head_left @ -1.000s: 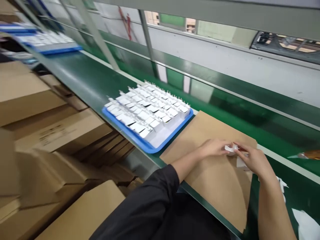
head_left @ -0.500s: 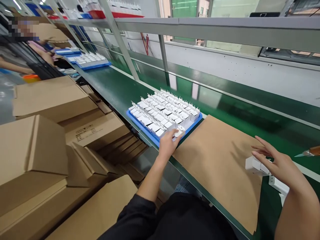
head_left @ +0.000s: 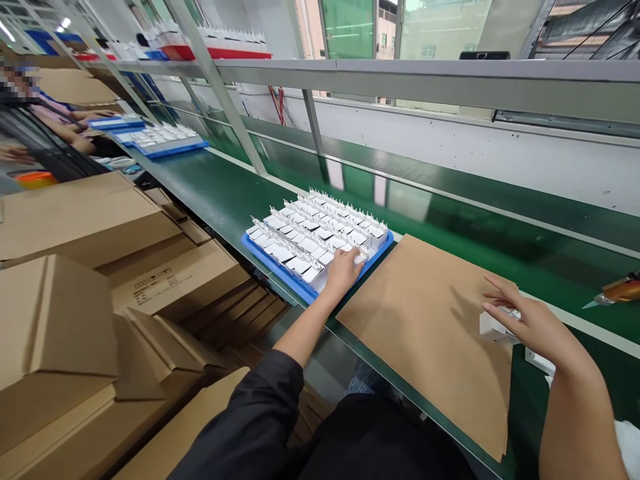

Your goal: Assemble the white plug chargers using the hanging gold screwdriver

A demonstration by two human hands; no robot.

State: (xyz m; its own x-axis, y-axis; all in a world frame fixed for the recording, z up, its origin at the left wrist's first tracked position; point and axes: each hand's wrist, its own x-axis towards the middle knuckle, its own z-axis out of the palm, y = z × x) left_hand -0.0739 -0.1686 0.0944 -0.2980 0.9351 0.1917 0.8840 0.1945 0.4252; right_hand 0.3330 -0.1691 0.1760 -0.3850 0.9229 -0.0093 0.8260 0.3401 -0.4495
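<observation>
My left hand [head_left: 343, 270] reaches to the near right corner of a blue tray [head_left: 280, 270] filled with rows of white chargers [head_left: 310, 233]. Its fingers are curled down on a white charger at that corner. My right hand [head_left: 533, 323] lies at the right edge of a brown cardboard sheet [head_left: 425, 320], fingers stretched out over a white charger [head_left: 493, 327] that it touches from above. More white pieces [head_left: 540, 361] lie just behind that hand.
The tray and sheet lie on a green conveyor belt [head_left: 225, 193]. Stacked cardboard boxes [head_left: 75, 220] fill the left side. An orange-handled tool [head_left: 620, 291] lies at far right. A second blue tray [head_left: 165, 143] and another person's arms [head_left: 75, 123] are far up the line.
My hands parted from the middle of the sheet. The left carried a white charger to the tray and now presses it into the corner; the right stayed over a charger at the sheet's right edge.
</observation>
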